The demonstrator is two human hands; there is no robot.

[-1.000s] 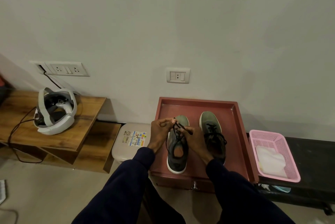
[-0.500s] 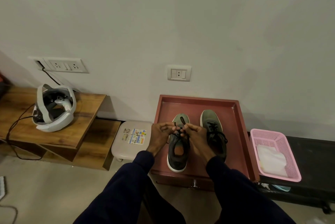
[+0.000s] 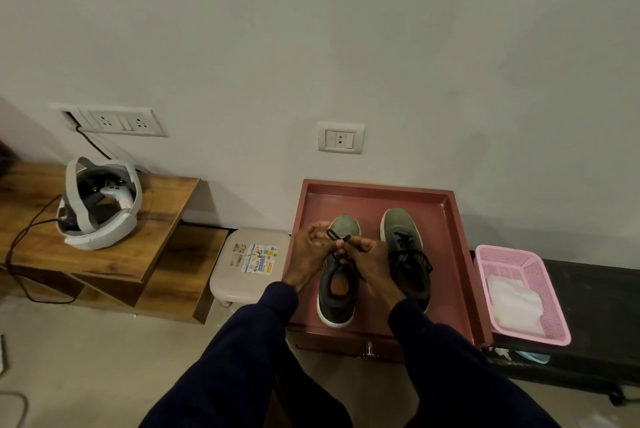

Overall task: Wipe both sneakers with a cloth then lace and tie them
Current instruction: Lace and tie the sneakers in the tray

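I see a shallow red-brown wooden tray (image 3: 450,254) holding two grey-green fabric sneakers with white soles, side by side with toes toward the wall: the left sneaker (image 3: 336,304) and the right sneaker (image 3: 401,225), whose black laces are threaded, though I cannot tell if they are knotted. Just right of the tray, a pink plastic mesh basket (image 3: 556,306) holds a crumpled white cloth (image 3: 516,303). The person's left hand (image 3: 310,254) and right hand (image 3: 372,265) meet above the left sneaker's forefoot, fingertips touching, both pinching its thin black lace (image 3: 334,236); a short loop of it sticks out up and left of the pinch, and a strand runs down toward the eyelets. That sneaker's heel and opening show between the dark blue sleeves. I read the tray as standing against a plain pale wall (image 3: 381,47) under a white socket plate (image 3: 341,137). The basket rests on a black bench (image 3: 595,306). Left of the tray stand a beige plastic stool with a colourful sticker (image 3: 235,282) and a stepped wooden side table (image 3: 104,263) carrying a white VR headset (image 3: 100,206) with a black cable, all on a grey concrete floor (image 3: 86,358)
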